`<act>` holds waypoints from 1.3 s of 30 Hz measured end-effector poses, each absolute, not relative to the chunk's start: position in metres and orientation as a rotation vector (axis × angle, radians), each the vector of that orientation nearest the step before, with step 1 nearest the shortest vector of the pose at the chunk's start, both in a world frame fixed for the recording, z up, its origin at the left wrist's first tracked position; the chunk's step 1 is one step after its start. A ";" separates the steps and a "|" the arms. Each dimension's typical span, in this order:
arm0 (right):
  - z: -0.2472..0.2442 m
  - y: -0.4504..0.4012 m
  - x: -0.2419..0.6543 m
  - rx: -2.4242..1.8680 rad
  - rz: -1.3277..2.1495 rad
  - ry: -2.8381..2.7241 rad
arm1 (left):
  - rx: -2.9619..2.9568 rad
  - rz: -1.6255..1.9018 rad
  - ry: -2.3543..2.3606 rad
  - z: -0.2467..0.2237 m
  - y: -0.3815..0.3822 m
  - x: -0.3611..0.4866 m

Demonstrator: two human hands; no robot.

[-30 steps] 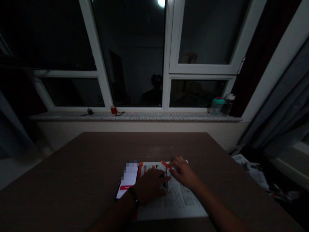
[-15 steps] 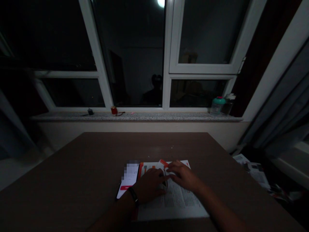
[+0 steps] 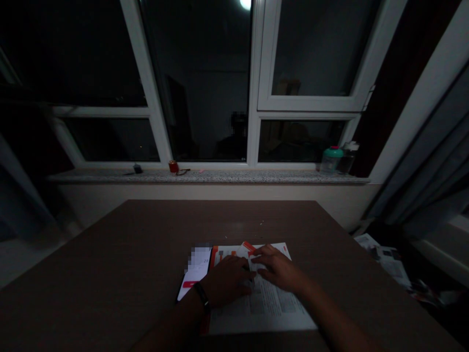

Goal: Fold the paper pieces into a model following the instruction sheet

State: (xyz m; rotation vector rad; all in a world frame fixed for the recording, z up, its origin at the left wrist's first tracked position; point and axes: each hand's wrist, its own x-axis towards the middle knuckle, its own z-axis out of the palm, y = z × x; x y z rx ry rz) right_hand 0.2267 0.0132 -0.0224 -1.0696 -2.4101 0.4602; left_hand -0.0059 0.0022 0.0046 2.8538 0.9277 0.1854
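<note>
head view, the only one | we look from the wearer's head, forward and steeply down over the table (image 3: 128, 259) | left hand (image 3: 227, 282) and right hand (image 3: 276, 268) fairly near, low in our frame | we face the window (image 3: 205, 88) almost squarely, beyond the table

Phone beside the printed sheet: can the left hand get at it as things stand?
Probably yes. The phone lies just left of the sheet, its far end uncovered; the left hand is close by, though its wrist sits near the phone's lower end.
</note>
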 end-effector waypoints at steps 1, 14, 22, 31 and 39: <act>-0.022 0.013 0.227 -1.068 0.470 -2.410 | 2.861 0.183 0.920 0.005 0.002 -0.006; -0.024 0.013 0.226 -1.099 0.460 -2.402 | 2.913 0.229 0.770 0.001 0.004 -0.009; -0.031 0.014 0.219 -1.190 0.393 -2.365 | 2.880 0.167 0.751 0.007 0.002 -0.009; -0.021 0.009 0.211 -1.273 0.372 -2.365 | 2.879 0.166 0.780 0.006 0.001 -0.008; -0.023 0.009 0.210 -1.295 0.389 -2.348 | 2.783 0.231 0.775 0.000 0.004 -0.011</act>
